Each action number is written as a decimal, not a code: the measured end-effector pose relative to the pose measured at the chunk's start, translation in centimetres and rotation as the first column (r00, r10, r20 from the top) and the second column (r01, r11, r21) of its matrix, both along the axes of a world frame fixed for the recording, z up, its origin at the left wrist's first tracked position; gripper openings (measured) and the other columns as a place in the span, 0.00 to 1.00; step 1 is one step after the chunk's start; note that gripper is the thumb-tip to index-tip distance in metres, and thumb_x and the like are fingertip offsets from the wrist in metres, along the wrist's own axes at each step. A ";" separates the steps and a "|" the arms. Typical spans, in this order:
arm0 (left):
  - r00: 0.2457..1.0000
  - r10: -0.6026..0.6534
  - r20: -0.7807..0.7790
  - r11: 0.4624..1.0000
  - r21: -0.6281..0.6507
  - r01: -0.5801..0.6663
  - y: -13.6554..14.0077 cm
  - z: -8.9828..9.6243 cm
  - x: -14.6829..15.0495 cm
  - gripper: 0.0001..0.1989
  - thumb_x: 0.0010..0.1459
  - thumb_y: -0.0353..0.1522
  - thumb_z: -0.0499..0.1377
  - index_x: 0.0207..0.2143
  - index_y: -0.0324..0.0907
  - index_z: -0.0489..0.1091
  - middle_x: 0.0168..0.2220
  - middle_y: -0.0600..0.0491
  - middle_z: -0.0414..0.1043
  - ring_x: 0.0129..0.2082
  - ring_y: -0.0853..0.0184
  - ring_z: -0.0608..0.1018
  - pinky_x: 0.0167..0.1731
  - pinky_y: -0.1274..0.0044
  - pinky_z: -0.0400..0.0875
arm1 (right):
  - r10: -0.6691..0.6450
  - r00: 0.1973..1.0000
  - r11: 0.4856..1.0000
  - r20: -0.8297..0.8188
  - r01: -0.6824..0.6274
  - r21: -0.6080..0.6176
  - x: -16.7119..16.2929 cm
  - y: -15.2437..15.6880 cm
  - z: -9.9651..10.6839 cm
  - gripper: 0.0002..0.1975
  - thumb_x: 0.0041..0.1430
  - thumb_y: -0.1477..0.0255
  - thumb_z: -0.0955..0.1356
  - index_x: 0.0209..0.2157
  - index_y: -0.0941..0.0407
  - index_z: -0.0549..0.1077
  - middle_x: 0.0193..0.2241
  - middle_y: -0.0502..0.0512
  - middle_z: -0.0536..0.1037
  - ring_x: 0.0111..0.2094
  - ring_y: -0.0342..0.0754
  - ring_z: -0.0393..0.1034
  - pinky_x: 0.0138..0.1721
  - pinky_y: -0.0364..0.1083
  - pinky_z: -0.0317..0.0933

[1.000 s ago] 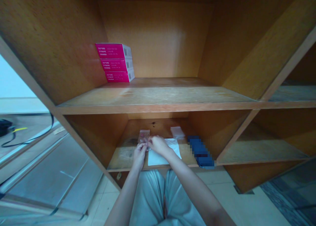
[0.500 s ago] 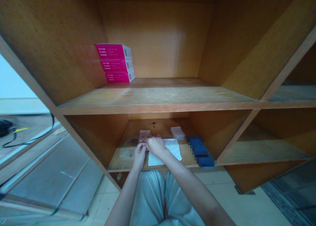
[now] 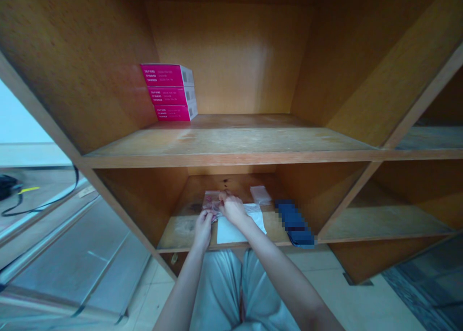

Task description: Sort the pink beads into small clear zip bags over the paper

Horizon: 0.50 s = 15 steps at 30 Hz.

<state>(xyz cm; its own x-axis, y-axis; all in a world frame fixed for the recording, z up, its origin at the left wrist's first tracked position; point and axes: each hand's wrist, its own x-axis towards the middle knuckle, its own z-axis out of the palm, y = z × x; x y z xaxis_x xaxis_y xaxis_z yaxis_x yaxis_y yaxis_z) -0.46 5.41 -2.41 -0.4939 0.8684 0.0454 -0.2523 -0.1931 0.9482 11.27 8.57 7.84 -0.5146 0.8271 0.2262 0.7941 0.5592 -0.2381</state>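
On the lower shelf lies a small clear plastic bag point(image 3: 211, 199) with reddish content or print, too small to make out. My left hand point(image 3: 203, 228) is closed, its fingertips pinching the near edge of this bag. At the bag's right side is my right hand point(image 3: 234, 210), its fingers bent and pressed together on the plastic; what lies under the fingertips is partly hidden. A white sheet point(image 3: 227, 232), perhaps paper or a flat pouch, lies beneath my right wrist. Farther back to the right rests a second clear plastic bag point(image 3: 260, 195).
A dark blue, pixelated object point(image 3: 294, 223) lies along the lower shelf's right side. Three stacked pink boxes point(image 3: 170, 95) stand on the upper shelf point(image 3: 235, 140), whose front edge overhangs behind my hands. Wooden side walls bound the compartment. A glass-panelled frame point(image 3: 72, 254) is at left.
My right hand has shifted slightly right and away from my left hand, opening a gap between them. More of the reddish plastic bag shows there. My left hand has barely moved.
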 end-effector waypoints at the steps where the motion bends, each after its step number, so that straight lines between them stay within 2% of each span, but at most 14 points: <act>1: 1.000 -0.007 -0.012 1.000 0.002 0.007 0.0 0.0 0.0 0.06 0.43 0.32 0.59 0.23 0.38 0.68 0.23 0.55 0.68 0.24 0.72 0.69 0.26 0.81 0.61 | 0.052 0.999 0.999 0.007 -0.052 0.000 0.1 0.0 0.1 0.12 0.56 0.75 0.60 0.41 0.57 0.69 0.39 0.60 0.74 0.36 0.48 0.71 0.35 0.43 0.61; 4: 0.997 -0.024 -0.067 1.000 0.006 0.025 -0.1 -0.1 -0.1 0.06 0.44 0.33 0.59 0.24 0.38 0.69 0.23 0.56 0.67 0.23 0.73 0.68 0.25 0.82 0.61 | 0.141 0.986 0.990 0.091 -0.139 -0.027 0.3 -0.1 0.4 0.12 0.57 0.77 0.58 0.38 0.58 0.71 0.38 0.60 0.75 0.38 0.48 0.71 0.38 0.43 0.61; 9: 0.990 -0.061 -0.127 0.998 -0.003 0.061 -0.2 -0.2 -0.1 0.06 0.45 0.33 0.59 0.24 0.37 0.70 0.21 0.56 0.66 0.21 0.75 0.66 0.23 0.83 0.60 | 0.109 0.976 0.994 0.187 -0.104 -0.040 0.2 -0.2 0.2 0.13 0.56 0.78 0.59 0.37 0.63 0.72 0.35 0.67 0.76 0.37 0.54 0.71 0.36 0.46 0.62; 12: 0.994 -0.085 -0.064 0.996 0.005 0.085 -0.3 0.4 0.1 0.08 0.44 0.34 0.60 0.24 0.37 0.69 0.22 0.55 0.67 0.21 0.75 0.67 0.22 0.83 0.61 | 0.118 0.982 0.991 0.144 -0.108 -0.077 0.6 0.3 -0.1 0.13 0.56 0.77 0.60 0.38 0.62 0.73 0.35 0.66 0.76 0.38 0.53 0.71 0.37 0.46 0.62; 15: 0.991 -0.087 0.098 0.996 0.040 0.083 -0.6 1.3 0.3 0.11 0.43 0.35 0.62 0.28 0.38 0.69 0.27 0.54 0.69 0.23 0.74 0.70 0.23 0.82 0.63 | 0.157 0.987 0.978 -0.038 -0.160 -0.134 1.4 1.4 -0.2 0.13 0.55 0.77 0.61 0.37 0.59 0.75 0.37 0.62 0.77 0.39 0.51 0.71 0.38 0.44 0.60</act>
